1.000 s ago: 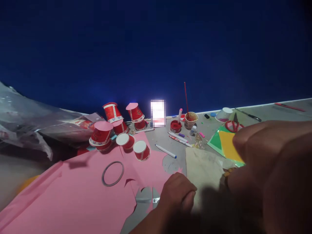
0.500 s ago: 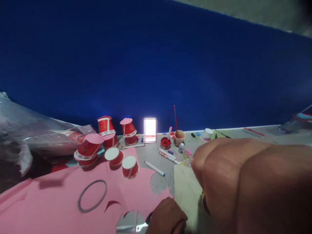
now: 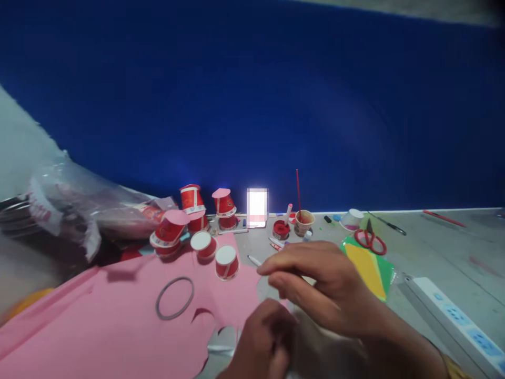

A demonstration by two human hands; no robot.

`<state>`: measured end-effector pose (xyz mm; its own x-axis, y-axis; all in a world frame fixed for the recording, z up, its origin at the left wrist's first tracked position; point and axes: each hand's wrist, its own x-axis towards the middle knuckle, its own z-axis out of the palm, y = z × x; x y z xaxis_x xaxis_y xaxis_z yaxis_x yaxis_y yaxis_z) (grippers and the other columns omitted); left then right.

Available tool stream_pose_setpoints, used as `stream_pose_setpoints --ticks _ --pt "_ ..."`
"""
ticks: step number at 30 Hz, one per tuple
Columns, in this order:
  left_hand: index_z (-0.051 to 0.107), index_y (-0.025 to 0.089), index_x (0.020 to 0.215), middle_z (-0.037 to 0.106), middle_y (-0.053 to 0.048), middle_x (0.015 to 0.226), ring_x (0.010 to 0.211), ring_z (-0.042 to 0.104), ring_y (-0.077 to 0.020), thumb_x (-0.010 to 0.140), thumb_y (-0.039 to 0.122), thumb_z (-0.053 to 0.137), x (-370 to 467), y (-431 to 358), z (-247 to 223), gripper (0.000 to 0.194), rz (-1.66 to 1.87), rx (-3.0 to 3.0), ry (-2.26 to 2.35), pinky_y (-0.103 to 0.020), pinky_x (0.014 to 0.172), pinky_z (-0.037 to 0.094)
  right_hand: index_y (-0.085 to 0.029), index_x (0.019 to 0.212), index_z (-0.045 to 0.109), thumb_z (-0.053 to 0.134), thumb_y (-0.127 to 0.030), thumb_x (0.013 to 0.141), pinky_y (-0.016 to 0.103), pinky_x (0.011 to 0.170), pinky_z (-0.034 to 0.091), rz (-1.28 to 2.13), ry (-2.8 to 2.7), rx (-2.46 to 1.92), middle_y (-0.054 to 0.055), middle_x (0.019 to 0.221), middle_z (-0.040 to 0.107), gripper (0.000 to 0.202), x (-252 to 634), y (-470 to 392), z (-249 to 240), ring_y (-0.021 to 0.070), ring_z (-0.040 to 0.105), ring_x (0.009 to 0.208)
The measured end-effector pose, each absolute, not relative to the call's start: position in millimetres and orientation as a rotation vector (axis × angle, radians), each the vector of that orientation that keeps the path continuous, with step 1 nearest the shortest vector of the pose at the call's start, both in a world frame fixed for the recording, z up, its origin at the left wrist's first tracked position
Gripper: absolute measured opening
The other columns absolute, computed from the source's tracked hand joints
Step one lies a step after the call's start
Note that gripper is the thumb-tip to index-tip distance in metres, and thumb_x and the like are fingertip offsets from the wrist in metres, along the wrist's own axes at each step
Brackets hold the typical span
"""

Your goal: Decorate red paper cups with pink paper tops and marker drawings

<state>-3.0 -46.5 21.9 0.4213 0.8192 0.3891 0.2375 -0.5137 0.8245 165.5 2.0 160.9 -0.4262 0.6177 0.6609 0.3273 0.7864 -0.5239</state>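
Note:
My left hand is low in the middle, its fingers curled in and partly hidden; what they hold, if anything, cannot be made out. Just left of it, a shiny metal strip lies by a cut-out in the pink paper. My right hand hovers above and to the right of the left one, palm down. Its fingers reach leftward, with nothing visible in them. A white marker lies at its fingertips. Red paper cups with white bases, cup and cup, stand upside down on the paper.
Stacked red cups with pink discs stand behind. A grey ring lies on the paper. Further right are a red paint pot, a brush cup, red-handled scissors, coloured sheets and a power strip. A plastic bag sits left.
My right hand has moved left and away from the camera, uncovering the scissors, coloured sheets and power strip. The view has shifted, so the cups appear further right. The left hand stays low.

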Motion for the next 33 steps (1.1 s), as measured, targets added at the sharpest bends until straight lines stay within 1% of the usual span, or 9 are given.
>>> stream_pose_setpoints --ticks 3,6,7,9,12,18,26,29,33 --pt "0.071 0.025 0.105 0.067 -0.006 0.095 0.088 0.065 -0.0231 0.101 0.027 0.059 -19.2 -19.2 15.3 0.013 1.278 1.81 1.117 -0.038 0.077 0.059 -0.022 0.09 0.077 0.059 -0.022 0.103 0.024 0.066 0.052 0.558 -2.117 -1.022 0.0 0.078 0.081 0.022 160.6 23.2 103.9 0.0145 0.074 0.068" --pt "0.068 0.028 0.106 0.062 -0.005 0.106 0.092 0.063 -0.0243 0.094 0.029 0.067 -42.2 2.5 21.2 0.011 1.467 1.524 1.451 -0.035 0.069 0.057 -0.023 0.093 0.078 0.061 -0.024 0.101 0.028 0.071 0.049 0.4 -2.204 -1.507 0.004 0.09 0.083 0.019 165.6 39.9 36.1 0.0202 0.076 0.082" --pt "0.068 0.029 0.107 0.062 -0.006 0.112 0.096 0.062 -0.0253 0.093 0.031 0.068 -49.1 9.8 24.9 0.014 1.474 1.516 1.523 -0.036 0.071 0.057 -0.024 0.095 0.078 0.06 -0.024 0.101 0.028 0.072 0.048 0.332 -2.188 -1.645 0.004 0.094 0.083 0.019 167.9 42.8 19.0 0.0203 0.076 0.085" --pt "0.066 0.03 0.12 0.06 -0.007 0.125 0.11 0.061 -0.0287 0.087 0.033 0.075 -59.0 25.2 30.9 0.034 1.504 1.536 1.63 -0.044 0.088 0.057 -0.023 0.097 0.077 0.057 -0.024 0.103 0.03 0.074 0.048 0.319 -2.176 -1.714 0.007 0.099 0.082 0.021 172.2 45.5 -2.8 0.0214 0.074 0.089" --pt "0.06 0.03 0.13 0.056 -0.01 0.135 0.124 0.056 -0.0335 0.077 0.03 0.082 -63.3 46.7 29.8 0.057 1.428 1.569 1.67 -0.055 0.109 0.048 -0.023 0.103 0.077 0.054 -0.027 0.105 0.031 0.079 0.047 0.333 -2.187 -1.727 0.008 0.105 0.081 0.023 176.5 46.9 -12.6 0.0219 0.073 0.096" --pt "0.056 0.023 0.137 0.059 -0.015 0.133 0.128 0.053 -0.0379 0.082 0.029 0.078 -58.0 58.8 12.1 0.06 1.323 1.774 1.747 -0.062 0.111 0.044 -0.023 0.102 0.075 0.057 -0.028 0.106 0.03 0.076 0.043 0.352 -2.237 -1.753 0.006 0.104 0.078 0.019 176.4 50.1 -16.8 0.0211 0.071 0.097" --pt "0.062 0.025 0.132 0.063 -0.013 0.133 0.135 0.056 -0.0371 0.082 0.031 0.08 -56.0 60.1 3.1 0.053 1.368 1.621 1.673 -0.058 0.118 0.041 -0.023 0.11 0.072 0.065 -0.036 0.103 0.032 0.074 0.042 0.341 -2.258 -1.796 0.008 0.108 0.074 0.016 167.1 56.5 -20.9 0.0245 0.069 0.102" --pt "0.068 0.024 0.122 0.067 -0.011 0.129 0.131 0.059 -0.0351 0.08 0.03 0.081 -55.4 59.0 4.3 0.044 1.416 1.525 1.611 -0.055 0.117 0.042 -0.021 0.105 0.072 0.066 -0.03 0.101 0.032 0.073 0.042 0.37 -2.246 -1.797 0.01 0.107 0.073 0.011 164.4 59.8 -23.4 0.0252 0.069 0.1" --pt "0.072 0.024 0.121 0.073 -0.008 0.123 0.116 0.067 -0.0294 0.076 0.03 0.085 -60.2 55.4 12.1 0.047 1.551 1.221 1.321 -0.044 0.106 0.05 -0.021 0.091 0.069 0.067 -0.02 0.095 0.033 0.078 0.043 0.447 -2.151 -1.75 0.01 0.101 0.072 0.004 167.6 62.7 -28.4 0.0258 0.068 0.099"
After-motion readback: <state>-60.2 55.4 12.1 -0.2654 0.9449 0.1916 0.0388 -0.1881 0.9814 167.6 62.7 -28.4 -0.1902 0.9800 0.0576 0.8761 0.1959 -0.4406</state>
